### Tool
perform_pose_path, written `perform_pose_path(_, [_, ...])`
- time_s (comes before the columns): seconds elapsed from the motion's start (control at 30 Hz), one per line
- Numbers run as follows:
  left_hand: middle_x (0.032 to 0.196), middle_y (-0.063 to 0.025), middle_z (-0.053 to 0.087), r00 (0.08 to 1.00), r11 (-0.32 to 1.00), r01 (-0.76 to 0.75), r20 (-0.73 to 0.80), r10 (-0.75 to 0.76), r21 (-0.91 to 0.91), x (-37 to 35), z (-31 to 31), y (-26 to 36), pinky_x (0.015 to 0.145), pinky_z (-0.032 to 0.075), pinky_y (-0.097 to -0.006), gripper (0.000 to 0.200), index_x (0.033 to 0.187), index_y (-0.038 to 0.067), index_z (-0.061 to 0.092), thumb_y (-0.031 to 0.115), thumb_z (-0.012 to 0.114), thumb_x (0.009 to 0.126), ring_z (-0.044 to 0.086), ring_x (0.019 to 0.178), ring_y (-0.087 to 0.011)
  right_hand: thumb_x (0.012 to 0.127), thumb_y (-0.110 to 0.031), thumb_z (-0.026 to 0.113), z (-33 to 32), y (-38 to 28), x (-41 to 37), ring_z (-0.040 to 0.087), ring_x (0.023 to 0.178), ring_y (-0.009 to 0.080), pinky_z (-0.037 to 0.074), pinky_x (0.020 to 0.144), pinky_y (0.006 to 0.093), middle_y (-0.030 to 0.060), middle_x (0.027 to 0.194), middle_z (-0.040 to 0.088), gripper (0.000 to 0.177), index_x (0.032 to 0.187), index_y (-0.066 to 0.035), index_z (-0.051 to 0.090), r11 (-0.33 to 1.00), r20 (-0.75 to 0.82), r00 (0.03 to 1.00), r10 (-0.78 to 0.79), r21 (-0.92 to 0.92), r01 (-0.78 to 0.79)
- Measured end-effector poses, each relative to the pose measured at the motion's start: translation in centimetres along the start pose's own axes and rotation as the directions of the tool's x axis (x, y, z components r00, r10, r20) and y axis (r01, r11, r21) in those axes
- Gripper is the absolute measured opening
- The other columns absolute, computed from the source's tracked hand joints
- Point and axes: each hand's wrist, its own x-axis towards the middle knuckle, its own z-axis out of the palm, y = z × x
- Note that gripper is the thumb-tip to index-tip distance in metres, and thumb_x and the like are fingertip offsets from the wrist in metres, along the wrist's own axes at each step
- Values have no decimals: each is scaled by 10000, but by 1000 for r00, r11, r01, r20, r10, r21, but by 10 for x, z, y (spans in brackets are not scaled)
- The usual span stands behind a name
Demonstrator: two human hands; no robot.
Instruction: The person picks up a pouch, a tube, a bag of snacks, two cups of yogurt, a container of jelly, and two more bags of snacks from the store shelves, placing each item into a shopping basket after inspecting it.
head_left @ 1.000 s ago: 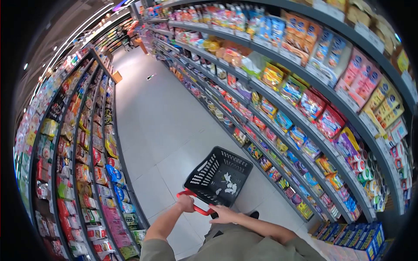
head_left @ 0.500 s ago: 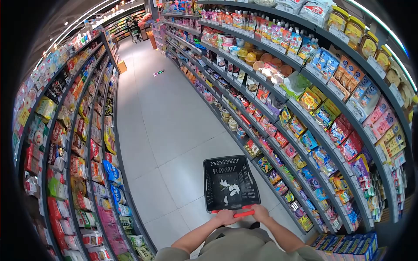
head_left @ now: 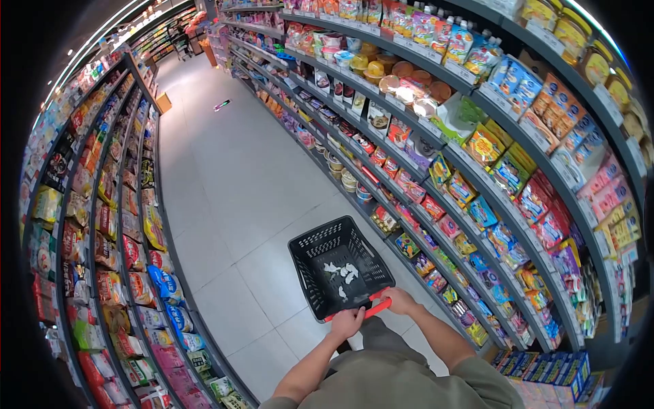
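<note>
Shifted leftward and turned askew since the earlier frame, the black shopping basket [head_left: 308, 278] hangs at lower centre, white pieces [head_left: 349, 274] inside; left hand [head_left: 348, 322] and right hand [head_left: 402, 301] each have their grip wrapped around its red handle [head_left: 377, 309]; its carry seems secure.
</note>
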Motion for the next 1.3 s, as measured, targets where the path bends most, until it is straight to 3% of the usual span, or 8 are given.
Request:
perform_pose_path(0.1, [843, -222, 709, 997, 997, 71, -25, -70, 28, 24, -22, 7, 816, 538, -510, 550, 895, 105, 771, 524, 428, 989, 689, 865, -415, 803, -122, 659, -6, 6, 43, 639, 1048, 334, 496, 922, 441, 111, 1002, 719, 130, 911, -123, 730, 998, 26, 999, 45, 49, -46])
perform_pose_path(0.2, [936, -233, 716, 987, 986, 160, -35, -158, 53, 61, -42, 0, 883, 532, -491, 534, 994, 139, 781, 530, 418, 978, 685, 938, -421, 799, -142, 701, -14, 9, 89, 651, 1016, 328, 508, 888, 440, 105, 1013, 724, 118, 910, -111, 722, 998, -6, 1000, -27, 56, 27])
perform_pose_path(0.37, [828, -257, 693, 978, 983, 181, -112, -179, 12, 121, -73, -14, 829, 536, -519, 546, 873, 89, 759, 501, 416, 975, 683, 851, -441, 805, -113, 681, -19, 18, 165, 642, 1052, 331, 495, 925, 433, 107, 1046, 721, 149, 949, -118, 721, 986, -2, 999, 44, 159, -43])
perform_pose_path(0.47, [881, -257, 698, 954, 970, 240, -198, -227, 47, 142, -91, -15, 847, 532, -514, 528, 906, 68, 744, 478, 418, 971, 679, 893, -440, 808, -96, 664, -27, 9, 198, 639, 1054, 340, 493, 935, 432, 115, 1065, 715, 171, 969, -119, 719, 988, -19, 997, 71, 137, -68])
perform_pose_path(0.73, [885, -248, 701, 928, 956, 291, -234, -291, -35, 188, -144, -21, 838, 535, -514, 486, 902, 55, 740, 447, 459, 957, 684, 889, -429, 833, -111, 653, -41, -1, 276, 638, 1069, 338, 500, 941, 444, 106, 1071, 707, 174, 990, -139, 724, 998, 30, 999, 14, 65, -16])
perform_pose_path(1.0, [773, -241, 683, 924, 982, 156, -335, -183, -106, 253, -218, -59, 773, 546, -524, 476, 805, 57, 740, 435, 493, 955, 679, 794, -442, 836, -139, 687, -57, -42, 384, 651, 1037, 355, 516, 890, 452, 120, 1027, 708, 167, 999, -142, 720, 988, 12, 992, 122, 90, -122])
perform_pose_path(1.23, [829, -249, 697, 968, 985, 96, -219, -125, -140, 317, -328, -109, 805, 548, -510, 497, 868, 69, 759, 475, 490, 962, 688, 838, -434, 827, -210, 717, -27, -85, 487, 664, 1006, 369, 526, 857, 450, 156, 1032, 712, 224, 1035, -128, 713, 983, -288, 943, 166, -29, -182])
perform_pose_path(1.3, [851, -249, 703, 977, 984, 85, -180, -113, -157, 327, -354, -124, 835, 543, -505, 506, 896, 67, 763, 489, 493, 963, 692, 869, -429, 855, -297, 704, -19, -99, 506, 663, 1009, 370, 527, 859, 468, 143, 1034, 713, 246, 1057, -157, 701, 943, -247, 910, 332, 72, -325])
